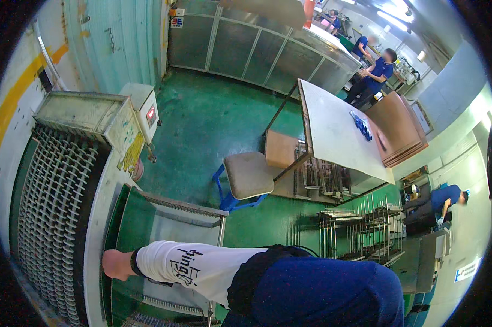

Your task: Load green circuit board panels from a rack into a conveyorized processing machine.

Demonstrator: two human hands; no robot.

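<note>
My right hand (118, 265) reaches left on an outstretched arm, over the upper edge of a dark green panel (118, 229). A white sleeve cover (202, 270) covers the forearm, and a dark band circles the wrist. Only the rounded back of the hand shows; its fingers are hidden, so what it holds, if anything, cannot be made out. Under the arm lies a metal rack frame (223, 229) with toothed or coiled side rails. Beyond the hand is a conveyor (55, 223) with rows of metal rollers or coils. My left hand is not in view.
A metal machine housing with a grey control box (142, 109) stands at the conveyor's far end. Near the middle is a blue-legged stool (250, 174). Behind it, a white-topped table (339, 122) carries blue-and-white gloves (360, 126) and brown boards (401, 128). Metal racks (366, 223) stand right; several people work farther off.
</note>
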